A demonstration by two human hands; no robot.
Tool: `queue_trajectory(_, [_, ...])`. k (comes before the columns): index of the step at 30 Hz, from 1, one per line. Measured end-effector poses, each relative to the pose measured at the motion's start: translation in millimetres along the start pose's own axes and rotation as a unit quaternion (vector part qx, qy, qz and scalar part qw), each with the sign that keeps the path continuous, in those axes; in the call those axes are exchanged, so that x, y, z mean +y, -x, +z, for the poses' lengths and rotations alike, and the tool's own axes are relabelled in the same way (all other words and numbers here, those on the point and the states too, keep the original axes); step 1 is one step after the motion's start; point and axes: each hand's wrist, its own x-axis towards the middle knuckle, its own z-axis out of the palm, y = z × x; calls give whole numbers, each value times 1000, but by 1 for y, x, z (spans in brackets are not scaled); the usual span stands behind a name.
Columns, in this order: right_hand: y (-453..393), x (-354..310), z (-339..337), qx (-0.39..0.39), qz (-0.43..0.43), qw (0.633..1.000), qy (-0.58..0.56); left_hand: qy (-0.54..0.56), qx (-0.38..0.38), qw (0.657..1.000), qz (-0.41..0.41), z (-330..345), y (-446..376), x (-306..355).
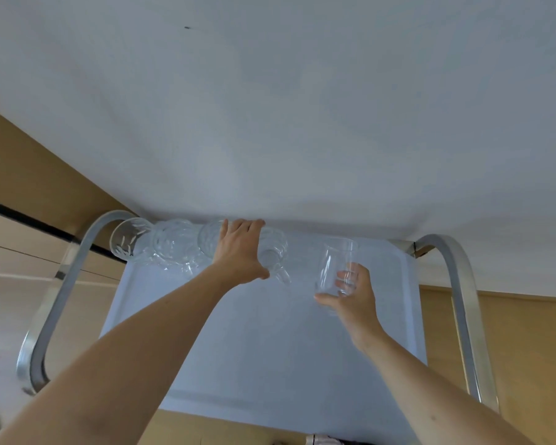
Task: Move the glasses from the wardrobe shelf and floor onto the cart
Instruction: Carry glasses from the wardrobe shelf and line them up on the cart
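- Head view looked down on the cart [206,364], its pale top tray framed by metal handles [61,284] at both sides, against a white wall [270,107].
- The right hand [353,300] gripped a plain clear glass [336,268] near its base, tilted, over the tray's far right part.
- The left hand [241,252] curled round a patterned glass [270,252] at the tray's far edge.
- More patterned glasses [161,245] stood in a row left of it, along that edge.
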Motion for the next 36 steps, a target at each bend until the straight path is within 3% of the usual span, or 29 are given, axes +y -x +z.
queue_trajectory(12, [0, 3, 8, -6, 4, 1000, 12, -2, 23, 1000, 1, 13, 3, -2])
queue_trajectory(21, [4, -2, 6, -12, -1, 1000, 10, -29, -4, 999, -21, 10, 8, 4])
queue_trajectory(36, [40, -27, 27, 17, -57, 998, -26, 47, 33, 998, 8, -26, 45, 0])
